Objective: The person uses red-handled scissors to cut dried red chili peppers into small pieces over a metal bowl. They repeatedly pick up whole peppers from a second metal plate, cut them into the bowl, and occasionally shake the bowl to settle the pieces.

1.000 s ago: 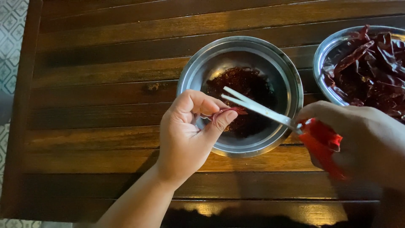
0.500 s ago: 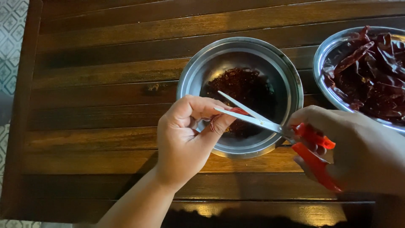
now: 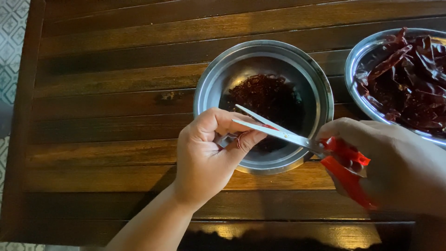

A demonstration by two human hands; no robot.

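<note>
Scissors (image 3: 297,139) with red handles sit in our right hand (image 3: 395,162), fingers closed through and around the handles, the two steel blades slightly parted and pointing left over the near rim of a round steel bowl (image 3: 320,88). Our left hand (image 3: 209,158) is at the bowl's near-left edge, thumb and forefinger pinched on a small dried chili piece (image 3: 242,138) held just under the blade tips; little of the piece shows, so we cannot tell its length. The bowl holds a dark heap of cut chili bits (image 3: 265,95) on its bottom. A second steel bowl (image 3: 353,69), cut off by the right edge of the view, lies just beside the first and is filled with whole dried red chilies (image 3: 413,79). Both bowls rest on a dark slatted wooden table (image 3: 116,93); patterned floor tile (image 3: 14,42) shows at the left.
</note>
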